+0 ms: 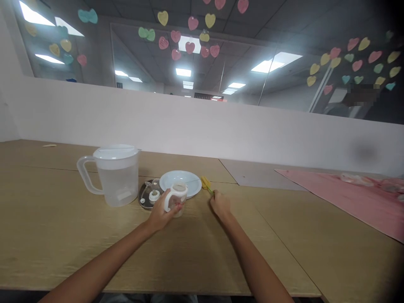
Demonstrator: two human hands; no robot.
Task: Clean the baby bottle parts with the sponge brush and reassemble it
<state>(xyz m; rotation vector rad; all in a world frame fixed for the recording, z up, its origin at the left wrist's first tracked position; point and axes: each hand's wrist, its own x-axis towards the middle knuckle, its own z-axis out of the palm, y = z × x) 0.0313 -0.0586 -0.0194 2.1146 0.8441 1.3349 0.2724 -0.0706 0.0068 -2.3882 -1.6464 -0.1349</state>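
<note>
My left hand (160, 215) is closed around a clear baby bottle (179, 190) with white handles, its open mouth facing up. It is held in front of a white bowl (197, 185). In my right hand (221, 205) is the thin green handle of a brush with a yellow head (205, 182), which looks like sponge. The brush head points away from me, just right of the bowl and apart from the bottle. Left of the bowl, a dark metal tray (145, 203) carries a white bottle collar (154, 196) and other small white and clear parts.
A large lidded translucent plastic pitcher (118, 181) stands at the left, its handle turned left. To the right, a pink cloth (344, 198) and a grey sheet (255, 172) lie on the wooden table (78, 235). A white wall with windows above closes off the back.
</note>
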